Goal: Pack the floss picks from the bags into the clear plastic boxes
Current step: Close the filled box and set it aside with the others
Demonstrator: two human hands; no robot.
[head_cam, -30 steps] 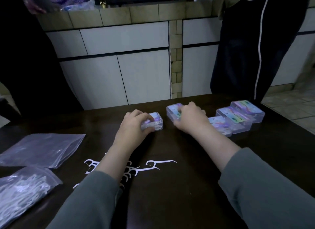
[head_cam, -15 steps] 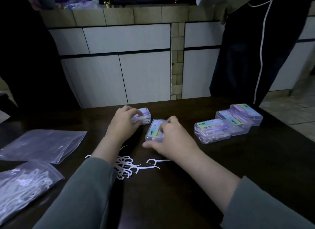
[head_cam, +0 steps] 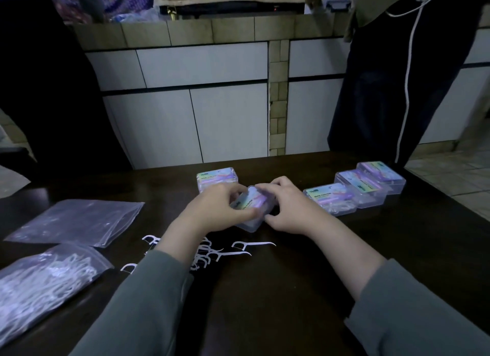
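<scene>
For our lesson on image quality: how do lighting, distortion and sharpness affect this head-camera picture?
Head view: dim, bluish light; the dark table swallows detail; wide-angle bending curves the cabinet edges; both hands, left hand and right hand, look slightly soft.

Loose floss picks (head_cam: 240,249) below box (head_cam: 252,210)

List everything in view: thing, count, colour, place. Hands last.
held box: 1, clear with iridescent label, mid table, between both hands
far box: 1, same kind, just behind the left hand
box row: 3, same kind, right side of table
loose picks: several, white, on table near the wrists
full bag: 1, clear, picks inside, near left
flat bag: 1, clear, left, behind the full bag
table: 1, dark brown
cabinets: white, behind table
left hand: grips held box
right hand: grips held box
</scene>
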